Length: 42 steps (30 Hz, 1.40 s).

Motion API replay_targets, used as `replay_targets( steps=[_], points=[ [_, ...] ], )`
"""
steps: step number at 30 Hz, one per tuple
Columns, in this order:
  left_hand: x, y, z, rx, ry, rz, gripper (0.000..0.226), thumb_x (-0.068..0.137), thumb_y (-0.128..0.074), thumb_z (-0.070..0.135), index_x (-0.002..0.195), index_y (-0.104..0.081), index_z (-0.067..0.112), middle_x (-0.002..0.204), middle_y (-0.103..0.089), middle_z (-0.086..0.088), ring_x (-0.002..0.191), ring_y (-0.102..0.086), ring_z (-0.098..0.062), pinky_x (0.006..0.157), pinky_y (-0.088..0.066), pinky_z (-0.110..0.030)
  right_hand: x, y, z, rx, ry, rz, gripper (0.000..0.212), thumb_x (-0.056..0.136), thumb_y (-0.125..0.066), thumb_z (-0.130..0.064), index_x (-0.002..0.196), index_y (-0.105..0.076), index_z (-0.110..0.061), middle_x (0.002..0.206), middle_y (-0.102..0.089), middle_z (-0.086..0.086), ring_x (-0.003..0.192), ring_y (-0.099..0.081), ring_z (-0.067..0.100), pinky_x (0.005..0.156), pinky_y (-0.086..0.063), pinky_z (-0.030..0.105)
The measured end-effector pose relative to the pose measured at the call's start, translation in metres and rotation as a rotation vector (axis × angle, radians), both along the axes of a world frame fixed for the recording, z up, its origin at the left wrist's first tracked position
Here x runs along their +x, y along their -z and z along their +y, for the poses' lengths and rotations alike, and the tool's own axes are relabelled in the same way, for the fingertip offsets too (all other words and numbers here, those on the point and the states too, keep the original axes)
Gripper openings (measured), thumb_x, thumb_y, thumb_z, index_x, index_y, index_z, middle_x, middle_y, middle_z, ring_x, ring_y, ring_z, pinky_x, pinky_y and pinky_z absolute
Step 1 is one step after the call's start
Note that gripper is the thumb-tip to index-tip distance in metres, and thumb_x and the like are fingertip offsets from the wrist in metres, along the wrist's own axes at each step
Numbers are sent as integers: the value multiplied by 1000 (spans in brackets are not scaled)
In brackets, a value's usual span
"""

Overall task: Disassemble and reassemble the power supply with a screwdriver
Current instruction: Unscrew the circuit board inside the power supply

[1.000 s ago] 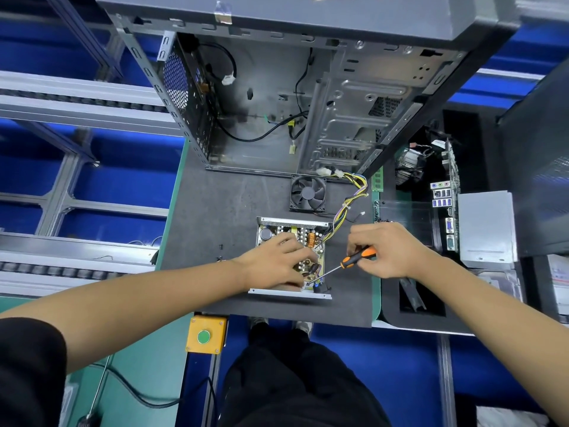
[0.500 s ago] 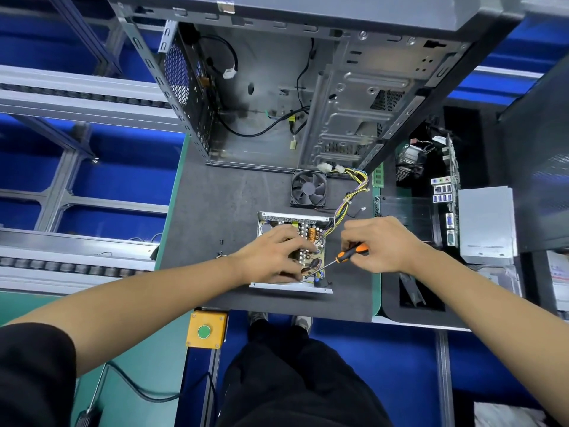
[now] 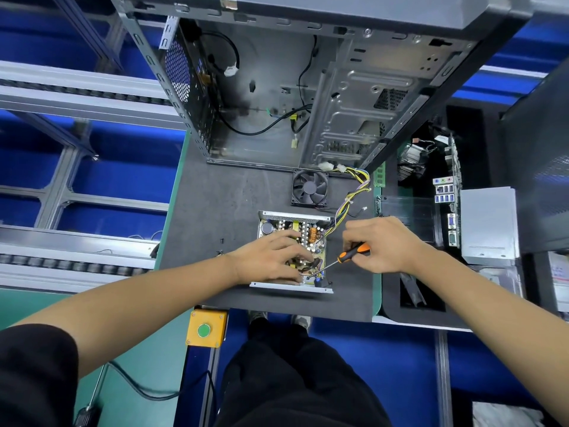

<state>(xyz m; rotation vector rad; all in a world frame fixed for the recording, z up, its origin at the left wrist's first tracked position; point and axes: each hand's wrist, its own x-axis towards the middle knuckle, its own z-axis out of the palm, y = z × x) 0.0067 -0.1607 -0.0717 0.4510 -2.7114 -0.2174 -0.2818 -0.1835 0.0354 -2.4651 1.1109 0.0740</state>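
While left hand [image 3: 271, 260] lies flat on power supply [image 3: 292, 251], right fingers [image 3: 351, 238] curled round screwdriver [image 3: 345, 257], tip inside casing

Even, bright overhead lighting, cool in tone; colours are saturated, the blue surfaces especially. Shadows are soft and short: faint dark patches lie on the grey mat [image 3: 215, 211] under the left hand [image 3: 271, 260] and right hand [image 3: 378, 245]. Mild sheen shows on the bare metal panels of the computer case [image 3: 354, 97], with no harsh glare. Wide-angle distortion bends straight frame rails and the case edges outward toward the borders, and both forearms appear stretched. Focus is sharp at centre; the corners look softer, and the small board parts stay hard to resolve
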Motion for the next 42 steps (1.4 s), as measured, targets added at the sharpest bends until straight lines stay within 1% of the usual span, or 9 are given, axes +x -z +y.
replay_targets(
  steps=[7, 12, 17, 22, 25, 28, 32, 39, 42],
  points=[
    [-4, 0, 2, 11, -58, -6, 17, 98, -66, 44, 87, -75, 34, 118, -68, -1, 102, -51, -24, 112, -39, -42, 0, 1, 1, 4, 6, 9, 9, 70, -66, -21, 75, -61, -27, 76, -55, -11, 66, -54, 15, 51, -19, 21],
    [-4, 3, 2, -25, -57, -5, 18, 101, -62, 40, 89, -74, 35, 123, -52, 4, 99, -50, -24, 111, -39, -42, 1, 2, 0, -8, -6, 12, 9, 70, -66, -21, 75, -60, -27, 76, -55, -10, 66, -51, 13, 51, -24, 23],
    [0, 6, -1, -160, 7, 18, 25, 94, -67, 11, 93, -74, 35, 128, -49, 1, 99, -47, -25, 114, -38, -45, 2, 2, 0, -12, -4, 6, 7, 68, -61, -24, 74, -60, -27, 74, -54, -11, 63, -47, 12, 50, -20, 21],
    [6, -2, 1, -262, 38, 19, 40, 81, -67, 0, 97, -76, 36, 114, -48, 1, 88, -44, -18, 86, -43, -29, 1, 4, 1, -16, -6, 8, 7, 68, -59, -25, 74, -60, -27, 75, -54, -10, 62, -50, 14, 50, -21, 21],
    [7, -5, 1, -311, 89, -75, 41, 83, -63, 1, 99, -75, 36, 114, -57, 5, 88, -48, -16, 82, -42, -26, 1, 4, 1, -17, -9, 20, 6, 68, -61, -25, 74, -60, -28, 74, -53, -11, 61, -49, 13, 51, -17, 19],
    [7, -8, 0, -315, 155, -169, 34, 87, -64, 5, 100, -74, 35, 107, -70, 10, 85, -57, -14, 83, -43, -25, 2, 3, 2, -13, 1, 22, 6, 69, -59, -26, 74, -60, -28, 75, -53, -11, 61, -48, 13, 50, -19, 20],
    [8, -12, 0, -305, 177, -231, 33, 88, -67, 6, 105, -72, 34, 110, -68, 9, 88, -56, -16, 86, -41, -26, 2, 2, 2, -1, 6, 24, 7, 70, -58, -27, 76, -61, -28, 76, -55, -11, 62, -47, 12, 51, -22, 22],
    [21, -17, -6, -332, 227, -381, 54, 87, -70, 8, 133, -62, 36, 127, -64, 6, 100, -60, -17, 98, -34, -28, 0, 2, 3, -6, 1, 28, 7, 70, -62, -23, 75, -62, -28, 75, -55, -11, 63, -51, 14, 50, -25, 22],
    [23, -15, -6, -366, 246, -388, 58, 91, -62, 6, 143, -55, 33, 128, -63, 6, 103, -60, -16, 100, -38, -26, 1, 3, 4, -2, -2, 19, 7, 69, -62, -24, 74, -61, -28, 74, -55, -11, 63, -51, 14, 50, -24, 22]
  ],
)
